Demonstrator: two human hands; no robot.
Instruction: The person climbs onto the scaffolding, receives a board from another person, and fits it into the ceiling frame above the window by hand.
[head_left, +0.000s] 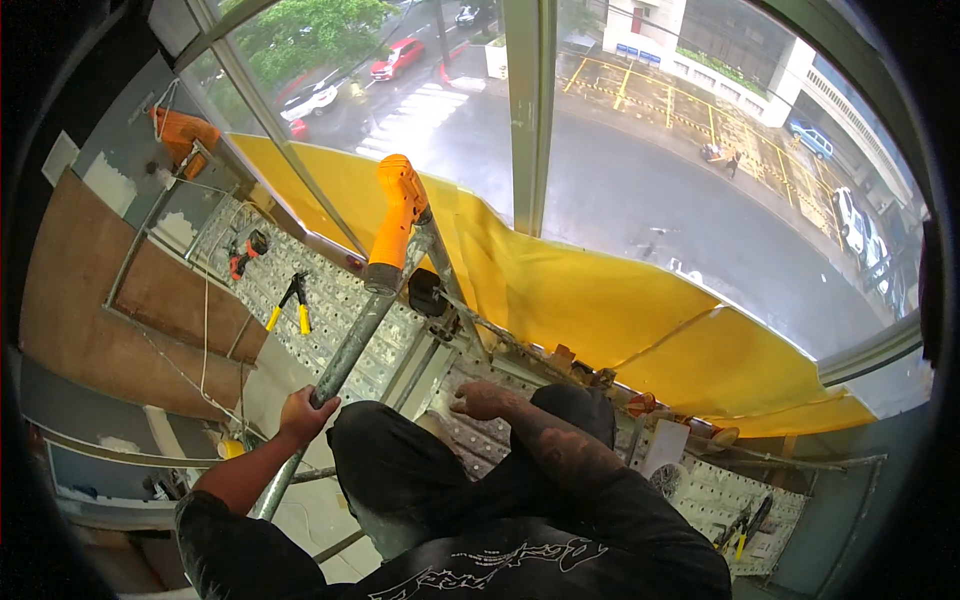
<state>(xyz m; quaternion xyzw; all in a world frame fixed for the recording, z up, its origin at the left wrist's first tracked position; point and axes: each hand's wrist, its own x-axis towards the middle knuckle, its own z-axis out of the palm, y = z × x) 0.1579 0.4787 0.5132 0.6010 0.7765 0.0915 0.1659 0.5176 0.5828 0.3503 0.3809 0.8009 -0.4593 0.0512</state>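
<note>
Left grip [308, 414] wraps a metal pole [352, 354]; black shirt [650, 545] bears white lettering [490, 571].

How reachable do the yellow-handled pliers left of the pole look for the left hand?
Likely yes: the left hand grips the metal pole and must let go first, but the yellow-handled pliers lie uncovered on the perforated platform to the pole's left. Might need a lean.

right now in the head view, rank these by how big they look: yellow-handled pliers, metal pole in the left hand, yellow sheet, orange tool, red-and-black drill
1. Yellow sheet
2. Metal pole
3. Orange tool
4. Yellow-handled pliers and red-and-black drill: too alike to rank
</note>
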